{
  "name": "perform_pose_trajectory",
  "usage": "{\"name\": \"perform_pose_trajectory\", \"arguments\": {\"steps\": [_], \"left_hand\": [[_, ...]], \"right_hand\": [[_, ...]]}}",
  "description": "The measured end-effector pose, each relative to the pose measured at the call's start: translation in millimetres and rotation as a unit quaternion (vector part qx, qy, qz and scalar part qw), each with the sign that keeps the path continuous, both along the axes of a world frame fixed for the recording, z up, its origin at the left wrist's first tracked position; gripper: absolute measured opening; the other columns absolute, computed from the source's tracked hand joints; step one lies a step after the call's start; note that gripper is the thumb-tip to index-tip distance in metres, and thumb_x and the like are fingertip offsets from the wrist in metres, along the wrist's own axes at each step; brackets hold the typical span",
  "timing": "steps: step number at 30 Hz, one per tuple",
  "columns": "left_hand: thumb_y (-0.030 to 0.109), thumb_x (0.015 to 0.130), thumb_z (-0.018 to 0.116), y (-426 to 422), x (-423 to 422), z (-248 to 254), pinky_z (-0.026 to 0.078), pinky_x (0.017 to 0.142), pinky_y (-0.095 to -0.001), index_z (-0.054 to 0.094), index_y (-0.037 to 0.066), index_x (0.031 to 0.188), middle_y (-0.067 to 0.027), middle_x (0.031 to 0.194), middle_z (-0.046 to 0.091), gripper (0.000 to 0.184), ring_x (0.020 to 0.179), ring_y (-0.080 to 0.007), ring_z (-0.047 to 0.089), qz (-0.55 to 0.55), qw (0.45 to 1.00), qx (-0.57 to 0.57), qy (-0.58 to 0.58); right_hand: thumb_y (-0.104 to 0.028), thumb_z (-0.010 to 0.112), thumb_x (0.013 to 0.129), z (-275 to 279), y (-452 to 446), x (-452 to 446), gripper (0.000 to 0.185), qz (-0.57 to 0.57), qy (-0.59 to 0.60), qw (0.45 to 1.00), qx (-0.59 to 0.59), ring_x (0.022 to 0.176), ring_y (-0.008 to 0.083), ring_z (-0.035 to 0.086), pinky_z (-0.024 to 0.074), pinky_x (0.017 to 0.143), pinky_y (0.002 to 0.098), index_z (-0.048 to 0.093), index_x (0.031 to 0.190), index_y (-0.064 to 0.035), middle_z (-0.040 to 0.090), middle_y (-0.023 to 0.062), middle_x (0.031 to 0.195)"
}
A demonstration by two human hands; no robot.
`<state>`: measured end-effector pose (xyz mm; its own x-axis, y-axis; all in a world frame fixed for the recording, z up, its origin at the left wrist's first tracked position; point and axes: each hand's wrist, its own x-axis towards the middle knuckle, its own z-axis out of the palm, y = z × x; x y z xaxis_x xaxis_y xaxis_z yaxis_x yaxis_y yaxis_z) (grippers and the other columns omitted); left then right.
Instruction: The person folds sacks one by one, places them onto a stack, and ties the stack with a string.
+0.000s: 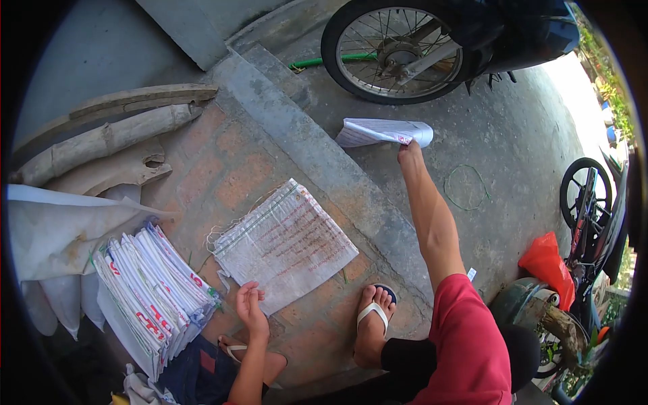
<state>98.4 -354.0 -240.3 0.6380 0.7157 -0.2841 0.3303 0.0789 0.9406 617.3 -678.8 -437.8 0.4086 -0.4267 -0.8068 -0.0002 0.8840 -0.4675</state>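
Observation:
My right hand (408,152) stretches far forward over the grey concrete, its fingers closed on the edge of a folded white woven sack (385,131). Nearer to me, a flat woven sack (287,246) with faded red print, green stripes and brown stains lies on the brick floor. Beside its lower left corner is my left hand (251,307), fingers loosely curled and apart, with nothing visible in it. To the left stands a thick stack of folded white sacks (158,290) with red and blue print on their edges.
A motorbike wheel (395,54) stands at the top. Bamboo and wood pieces (111,142) and a pale plastic sheet (74,226) lie on the left. A loop of green string (467,187) rests on the concrete. At right are a red bag (550,263) and another two-wheeler (587,209).

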Motion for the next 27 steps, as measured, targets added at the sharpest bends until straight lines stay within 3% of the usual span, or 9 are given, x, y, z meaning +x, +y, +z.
{"name": "perform_pose_trajectory", "arguments": {"steps": [7,10,11,13,16,17,20,23,27], "left_hand": [[0.015,0.102,0.054,-31.7,38.1,35.4,0.049,0.077,-0.0266,0.061,0.002,0.117,-0.0068,0.107,0.067,0.021,0.087,-0.0119,0.062,-0.07,0.991,-0.077,-0.079],[0.02,0.102,0.055,-47.7,59.2,61.5,0.049,0.078,-0.0273,0.063,0.003,0.118,-0.0059,0.106,0.067,0.024,0.088,-0.0118,0.063,-0.157,0.974,-0.148,-0.063],[0.022,0.102,0.056,-52.2,64.4,69.4,0.05,0.079,-0.0283,0.063,0.004,0.118,-0.0054,0.105,0.068,0.026,0.09,-0.0119,0.063,-0.189,0.964,-0.181,-0.042],[0.029,0.094,0.065,-60.5,59.5,55.0,0.048,0.09,-0.0358,0.062,0.005,0.122,-0.0112,0.119,0.064,0.037,0.107,-0.0202,0.06,-0.192,0.964,-0.183,0.038],[0.033,0.082,0.074,-57.8,27.1,-20.2,0.041,0.105,-0.045,0.06,0.006,0.126,-0.0189,0.133,0.056,0.053,0.128,-0.0326,0.047,-0.041,0.969,0.18,0.166],[0.036,0.073,0.078,-45.7,18.9,-22.8,0.033,0.112,-0.0492,0.054,0.004,0.131,-0.0246,0.139,0.046,0.071,0.135,-0.04,0.037,0.004,0.965,0.167,0.204],[0.038,0.071,0.08,-12.2,-2.3,-52.8,0.036,0.111,-0.0491,0.049,0.001,0.133,-0.0248,0.133,0.049,0.078,0.132,-0.0391,0.041,0.099,0.909,0.251,0.317],[0.039,0.068,0.082,15.3,-25.3,-65.4,0.036,0.111,-0.0496,0.045,-0.003,0.135,-0.0259,0.135,0.049,0.087,0.131,-0.0402,0.043,0.085,0.917,0.226,0.316],[0.035,0.065,0.085,17.8,-16.7,-84.3,0.045,0.103,-0.046,0.056,-0.006,0.123,-0.0259,0.123,0.059,0.076,0.117,-0.0397,0.057,0.132,0.937,0.161,0.279]], "right_hand": [[-0.013,0.053,0.104,165.2,-56.9,-17.1,0.021,0.104,-0.067,0.992,0.02,0.101,0.0255,0.07,0.0618,0.089,0.0379,0.06,0.117,0.0003,0.069,0.0149,0.112],[-0.015,0.05,0.105,248.0,-65.2,-41.4,0.024,0.272,-0.191,0.941,0.063,0.101,0.0261,0.07,0.0607,0.091,0.0399,0.06,0.117,0.0028,0.069,0.0169,0.109],[-0.016,0.047,0.106,267.7,-65.3,-43.1,0.029,0.319,-0.207,0.923,0.062,0.11,0.0323,0.067,0.0522,0.103,0.0493,0.059,0.124,0.0043,0.067,0.0199,0.121],[-0.008,0.049,0.103,291.7,-78.8,-47.5,0.025,0.394,-0.276,0.87,0.105,0.105,0.0315,0.069,0.0538,0.1,0.0506,0.06,0.117,0.0087,0.068,0.0242,0.115],[-0.006,0.048,0.103,378.9,-56.8,-109.5,0.022,0.432,-0.301,0.847,0.081,0.092,0.0276,0.072,0.0615,0.087,0.0442,0.06,0.112,0.01,0.07,0.0215,0.104],[-0.007,0.048,0.103,393.1,-54.1,-127.6,0.023,0.435,-0.305,0.84,0.108,0.092,0.0276,0.072,0.0615,0.088,0.0446,0.06,0.112,0.0103,0.07,0.0215,0.105],[-0.008,0.047,0.104,408.2,-68.9,-164.8,0.025,0.461,-0.324,0.814,0.144,0.095,0.0279,0.072,0.0605,0.089,0.0467,0.059,0.115,0.0109,0.07,0.0229,0.108],[-0.008,0.047,0.104,416.4,-74.8,-222.0,0.025,0.464,-0.285,0.831,0.114,0.097,0.0287,0.072,0.0595,0.09,0.0489,0.061,0.115,0.0108,0.07,0.0244,0.111],[-0.009,0.045,0.105,412.6,-80.0,-265.7,0.028,0.486,-0.262,0.829,0.092,0.099,0.0307,0.071,0.059,0.091,0.0492,0.06,0.117,0.0107,0.069,0.0246,0.113]]}}
